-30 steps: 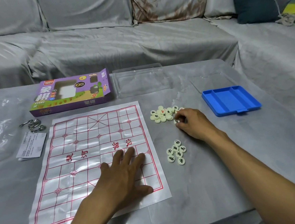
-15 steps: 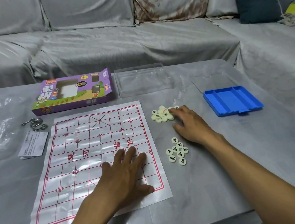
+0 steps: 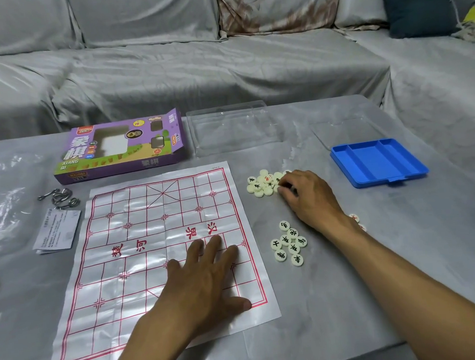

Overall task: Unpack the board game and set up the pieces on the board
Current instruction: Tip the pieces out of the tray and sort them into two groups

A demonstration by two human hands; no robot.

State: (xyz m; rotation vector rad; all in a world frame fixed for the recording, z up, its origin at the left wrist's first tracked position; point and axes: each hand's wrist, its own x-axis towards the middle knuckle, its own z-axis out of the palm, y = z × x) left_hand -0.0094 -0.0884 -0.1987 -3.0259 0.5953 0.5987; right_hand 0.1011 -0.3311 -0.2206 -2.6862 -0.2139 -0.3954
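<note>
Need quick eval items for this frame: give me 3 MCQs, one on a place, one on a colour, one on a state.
1. Where does the left hand lie?
A. flat on the paper board
B. in the blue tray
C. on the purple box

2. What colour is the tray at the right of the table?
A. red
B. blue
C. green

3. How many pieces are set on the board's grid?
A. all
B. about half
C. none

Key: 1 A, its straight fingers press the board's near right part. 2 B, its rim and compartments are blue. 3 C, the pieces lie in piles on the table, beside the board, with the right hand at the far pile.
</note>
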